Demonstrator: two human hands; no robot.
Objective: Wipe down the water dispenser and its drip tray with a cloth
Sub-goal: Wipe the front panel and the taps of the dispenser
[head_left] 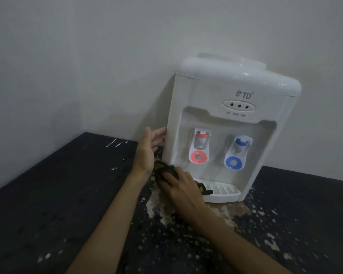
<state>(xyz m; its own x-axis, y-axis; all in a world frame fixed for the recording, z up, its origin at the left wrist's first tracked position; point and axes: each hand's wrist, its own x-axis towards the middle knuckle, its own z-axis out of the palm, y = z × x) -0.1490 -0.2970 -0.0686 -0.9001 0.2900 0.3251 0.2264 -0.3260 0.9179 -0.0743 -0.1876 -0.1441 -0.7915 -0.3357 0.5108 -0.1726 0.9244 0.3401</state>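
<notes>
We see a dark tabletop [58, 194] with worn pale patches, set against a plain grey wall [87, 56]. The white plastic water dispenser [232, 119] stands at the table's back edge, its white slotted drip tray [224, 191] at the base. Our left hand [149, 149], fingers spread, rests flat on the dispenser's left side. Our right hand [178, 186] presses a dark crumpled cloth [166, 169] against the dispenser's lower left corner, beside the tray. The table's left half lies bare.

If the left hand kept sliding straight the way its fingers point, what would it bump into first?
The left hand points up and right, its fingers already at the side of the water dispenser. It would press into that side panel first, though depth is hard to judge.
</notes>
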